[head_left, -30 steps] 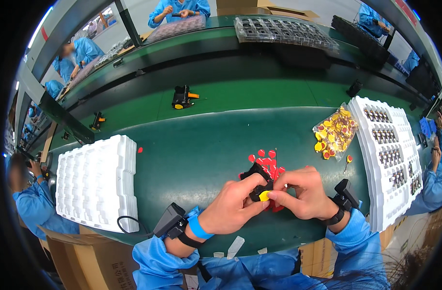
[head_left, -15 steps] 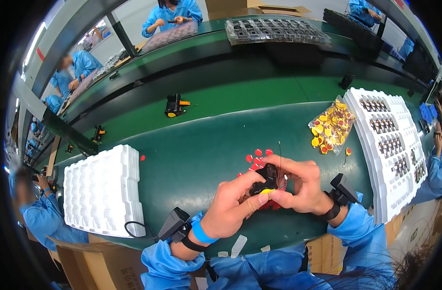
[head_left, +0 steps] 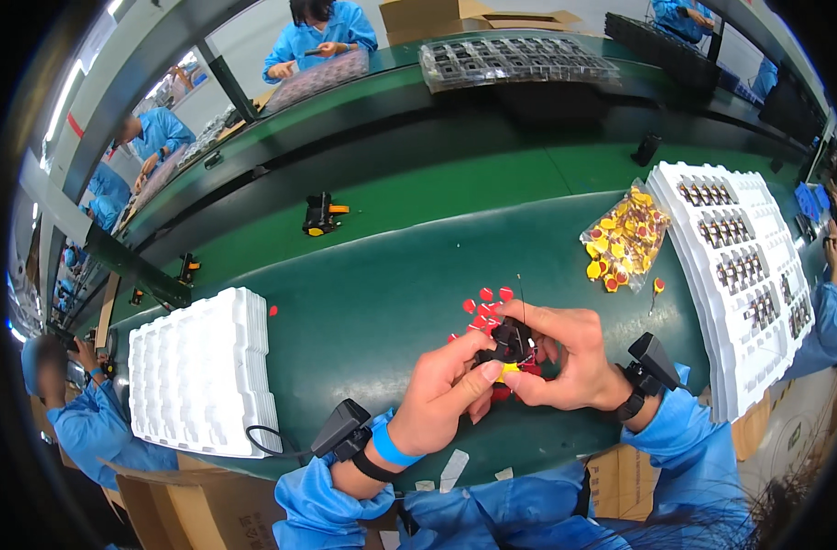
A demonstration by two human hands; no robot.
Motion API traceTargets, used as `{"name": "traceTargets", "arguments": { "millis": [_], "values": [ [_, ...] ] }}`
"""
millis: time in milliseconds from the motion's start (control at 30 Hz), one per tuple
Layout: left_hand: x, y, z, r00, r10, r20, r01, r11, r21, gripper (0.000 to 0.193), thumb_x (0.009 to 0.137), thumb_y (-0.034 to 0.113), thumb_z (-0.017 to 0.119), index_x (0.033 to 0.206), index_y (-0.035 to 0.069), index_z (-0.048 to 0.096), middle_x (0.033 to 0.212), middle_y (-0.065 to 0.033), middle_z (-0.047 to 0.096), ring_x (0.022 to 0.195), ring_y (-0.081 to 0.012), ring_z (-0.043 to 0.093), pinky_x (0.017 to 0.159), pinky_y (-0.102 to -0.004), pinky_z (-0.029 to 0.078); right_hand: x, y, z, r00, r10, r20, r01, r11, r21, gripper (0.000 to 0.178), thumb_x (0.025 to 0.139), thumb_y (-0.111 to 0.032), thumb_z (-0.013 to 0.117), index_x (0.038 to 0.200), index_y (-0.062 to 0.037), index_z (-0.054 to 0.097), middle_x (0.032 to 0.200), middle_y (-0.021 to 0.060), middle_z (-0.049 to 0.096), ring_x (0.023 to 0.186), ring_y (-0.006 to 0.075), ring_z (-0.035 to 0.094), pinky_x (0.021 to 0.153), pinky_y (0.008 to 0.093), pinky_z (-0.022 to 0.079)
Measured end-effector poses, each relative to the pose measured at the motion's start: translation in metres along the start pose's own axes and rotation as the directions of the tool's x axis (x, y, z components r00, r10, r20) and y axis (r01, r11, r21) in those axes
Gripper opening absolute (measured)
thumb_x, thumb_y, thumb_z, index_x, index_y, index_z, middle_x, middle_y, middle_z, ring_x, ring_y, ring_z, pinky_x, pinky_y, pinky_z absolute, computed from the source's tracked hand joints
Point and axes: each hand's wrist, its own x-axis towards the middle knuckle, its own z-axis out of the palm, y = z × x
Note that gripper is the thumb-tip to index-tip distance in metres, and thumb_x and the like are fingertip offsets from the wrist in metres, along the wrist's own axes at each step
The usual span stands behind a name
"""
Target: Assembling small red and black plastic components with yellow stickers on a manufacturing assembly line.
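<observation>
In front of me, over the green table, both hands hold a small black plastic assembly [head_left: 510,339] with thin wires, one of them sticking up. My left hand [head_left: 446,383] grips it from the left, its thumb near a yellow disc [head_left: 507,371] at the assembly's lower end. From the other side my right hand [head_left: 569,356] pinches it, thumb close to the same yellow piece. The right fingers partly hide the wires. Just beyond my hands lie several loose red discs [head_left: 485,310], and more red shows beneath them.
On the left stands a stack of white moulded trays [head_left: 198,371]; at the right, another white tray stack [head_left: 711,302] holds rows of small parts. A clear bag of yellow and red discs [head_left: 627,234] lies nearby. A black-and-yellow unit [head_left: 319,215] sits on the green conveyor [head_left: 418,197]. Co-workers sit around.
My hands stay around the black assembly, which has turned slightly, with the fingers shifted a little. The black-and-yellow unit beyond appears slightly further left. The view has shifted a little.
</observation>
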Motion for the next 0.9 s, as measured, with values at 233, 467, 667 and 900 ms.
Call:
{"name": "traceTargets", "arguments": {
  "millis": [233, 467, 667, 900],
  "values": [
    [0.008, 0.003, -0.003, 0.999, 0.004, 0.054, -0.004, 1.0, -0.011, 0.023, 0.104, 0.018, 0.05, 0.115, -0.001, 0.052, 0.073, -0.0009, 0.052, 0.059, -0.0056, 0.049, 0.052, -0.0219, 0.038, -0.002, 0.006, -0.002, 0.997, 0.065, -0.051, -0.061, 0.996, 0.064, 0.055, 0.074, -0.021, 0.082, 0.12, 0.0034, 0.065, 0.078, 0.0055, 0.069, 0.055, 0.0065, 0.056, 0.049, 0.0217, 0.044],
    [-0.004, 0.002, 0.006, 0.998, 0.065, -0.012, -0.064, 0.993, 0.095, 0.02, 0.1, 0.008, 0.053, 0.115, -0.005, 0.05, 0.078, -0.0054, 0.057, 0.062, -0.008, 0.051, 0.055, -0.0247, 0.044, -0.01, 0.003, 0.009, 0.991, 0.062, -0.121, -0.033, 0.972, 0.231, 0.052, 0.077, -0.024, 0.082, 0.117, 0.0031, 0.064, 0.087, 0.0119, 0.071, 0.066, 0.0169, 0.065, 0.061, 0.0288, 0.052],
    [0.007, -0.006, 0.005, 0.978, 0.182, -0.096, -0.165, 0.973, 0.162, 0.025, 0.095, 0.022, 0.056, 0.097, -0.002, 0.051, 0.076, -0.008, 0.056, 0.047, -0.0114, 0.047, 0.042, -0.0288, 0.045, -0.011, 0.004, 0.002, 0.965, 0.25, 0.084, -0.264, 0.906, 0.331, 0.059, 0.08, -0.017, 0.078, 0.13, 0.0056, 0.057, 0.105, 0.0162, 0.07, 0.087, 0.0209, 0.069, 0.076, 0.0298, 0.054],
    [0.007, -0.023, -0.001, 0.998, -0.061, 0.031, 0.066, 0.966, -0.25, 0.048, 0.096, 0.039, 0.047, 0.107, -0.007, 0.052, 0.071, -0.0155, 0.058, 0.046, -0.022, 0.052, 0.039, -0.0339, 0.043, -0.019, -0.021, -0.003, 0.971, -0.235, -0.044, 0.239, 0.963, 0.121, 0.072, 0.08, -0.012, 0.074, 0.143, 0.0021, 0.041, 0.116, 0.0234, 0.062, 0.106, 0.035, 0.065, 0.092, 0.0401, 0.051]
  ]
}}
